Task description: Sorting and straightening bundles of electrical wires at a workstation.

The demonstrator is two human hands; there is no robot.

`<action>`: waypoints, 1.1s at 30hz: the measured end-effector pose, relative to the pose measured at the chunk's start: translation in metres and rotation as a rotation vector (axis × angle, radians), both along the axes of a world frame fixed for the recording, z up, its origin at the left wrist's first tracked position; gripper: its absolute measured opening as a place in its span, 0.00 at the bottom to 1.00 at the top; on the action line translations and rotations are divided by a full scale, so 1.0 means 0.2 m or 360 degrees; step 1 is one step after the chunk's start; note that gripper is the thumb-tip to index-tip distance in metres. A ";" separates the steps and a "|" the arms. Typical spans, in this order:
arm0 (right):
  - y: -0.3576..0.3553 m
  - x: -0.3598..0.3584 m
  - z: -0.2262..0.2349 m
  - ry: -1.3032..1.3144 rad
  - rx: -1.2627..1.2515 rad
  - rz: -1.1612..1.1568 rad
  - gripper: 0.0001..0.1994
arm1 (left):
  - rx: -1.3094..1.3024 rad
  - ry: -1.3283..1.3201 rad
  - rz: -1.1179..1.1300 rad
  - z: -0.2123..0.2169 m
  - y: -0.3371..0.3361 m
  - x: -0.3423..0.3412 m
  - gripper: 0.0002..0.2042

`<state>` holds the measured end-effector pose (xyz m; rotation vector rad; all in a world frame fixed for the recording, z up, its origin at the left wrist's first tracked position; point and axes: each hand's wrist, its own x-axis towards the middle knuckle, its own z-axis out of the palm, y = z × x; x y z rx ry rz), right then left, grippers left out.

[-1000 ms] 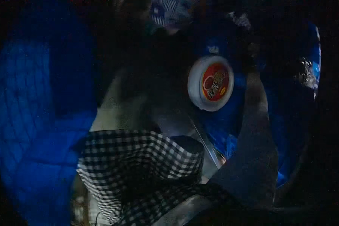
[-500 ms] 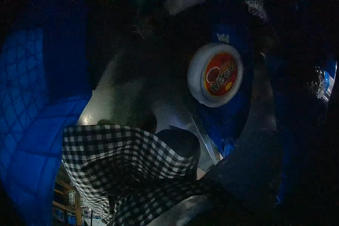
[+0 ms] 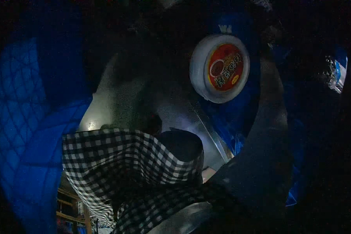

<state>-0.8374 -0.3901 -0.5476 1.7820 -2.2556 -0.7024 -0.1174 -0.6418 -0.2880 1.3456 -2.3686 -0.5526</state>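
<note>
The scene is very dark, and neither of my hands can be made out. A black-and-white checked cloth (image 3: 105, 156) fills the lower middle, bunched in folds. Against its upper right edge is a dark rounded shape (image 3: 183, 145) whose kind I cannot tell. Beyond the cloth lies a dull grey surface (image 3: 93, 117) with a small bright reflection. Upper right of centre, a white round tub (image 3: 201, 76) is tilted, its red-and-yellow label (image 3: 225, 67) showing. Shiny blue plastic (image 3: 236, 103) lies behind and below the tub.
Blue quilted-looking material (image 3: 23, 105) hangs along the left side. A pale straight edge (image 3: 218, 144) slants below the tub. A shiny silver-and-blue package (image 3: 336, 76) catches light at the far right. Wooden bars (image 3: 72, 214) show at the lower left.
The view has shifted slightly: the tub, silver package and checked cloth sit a little higher or further left. No grasp or release is visible.
</note>
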 end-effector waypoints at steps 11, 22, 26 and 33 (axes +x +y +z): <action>-0.10 -0.01 0.14 0.0029 -0.0086 0.0037 0.22 | -0.0021 -0.0143 0.0019 0.07 0.03 0.03 0.27; -0.06 0.14 0.48 0.0215 -0.0172 0.0014 0.22 | -0.0045 -0.0130 -0.0033 0.00 0.01 0.20 0.25; 0.03 0.29 0.60 0.0283 -0.0245 -0.0102 0.22 | -0.0110 -0.0130 -0.0154 0.05 -0.13 0.25 0.25; 0.07 0.15 0.65 0.0387 -0.0408 -0.0143 0.22 | -0.0245 -0.0142 -0.0200 -0.02 -0.13 -0.06 0.24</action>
